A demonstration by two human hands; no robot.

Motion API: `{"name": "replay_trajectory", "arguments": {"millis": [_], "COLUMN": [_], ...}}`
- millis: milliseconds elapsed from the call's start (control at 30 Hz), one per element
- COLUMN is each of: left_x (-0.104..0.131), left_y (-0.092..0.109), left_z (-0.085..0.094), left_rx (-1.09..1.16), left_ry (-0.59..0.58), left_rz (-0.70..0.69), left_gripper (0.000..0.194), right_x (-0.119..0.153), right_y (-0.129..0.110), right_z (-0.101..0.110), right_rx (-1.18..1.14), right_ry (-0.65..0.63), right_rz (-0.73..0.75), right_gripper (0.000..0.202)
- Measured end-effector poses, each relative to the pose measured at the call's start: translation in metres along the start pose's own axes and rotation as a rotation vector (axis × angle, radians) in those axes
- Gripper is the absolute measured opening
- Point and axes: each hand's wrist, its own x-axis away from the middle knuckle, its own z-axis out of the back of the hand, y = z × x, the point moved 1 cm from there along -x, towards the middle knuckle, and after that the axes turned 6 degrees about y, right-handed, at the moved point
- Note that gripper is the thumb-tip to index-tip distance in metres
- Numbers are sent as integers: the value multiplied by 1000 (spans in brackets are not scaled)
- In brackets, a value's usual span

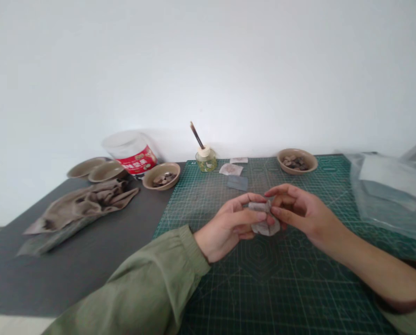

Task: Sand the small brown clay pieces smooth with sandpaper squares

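Note:
A small pale grey packet (265, 227), crumpled and looking like thin paper or cloth, is held above the green cutting mat (229, 298). My left hand (225, 223) is closed on its left side, with the thumb lying across the front. My right hand (300, 209) pinches its upper right edge between thumb and fingers. Whether anything is inside the packet is hidden. Beyond my hands lie a grey-blue flat piece (237, 183), a whitish round-edged piece (231, 169) and a small white slip (238, 160).
Bowls with small brownish pieces stand at back right (297, 161) and left of the mat (161, 176). A reed diffuser (206, 159) stands near the wall. Leftward are a red-labelled plastic jar (134, 156), shallow bowls (106, 173) and a brown cloth (85, 204). A clear plastic bag (385, 195) lies right.

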Motion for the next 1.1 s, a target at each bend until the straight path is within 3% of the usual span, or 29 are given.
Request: {"name": "replay_trajectory", "arguments": {"millis": [1100], "left_x": [-3], "left_y": [0], "left_z": [3], "left_rx": [-80], "left_ry": [53], "left_rz": [-71], "left_gripper": [29], "right_x": [-2], "right_y": [-7], "right_z": [-1], "right_rx": [-67], "right_ry": [25], "right_rz": [54], "right_gripper": [30]}}
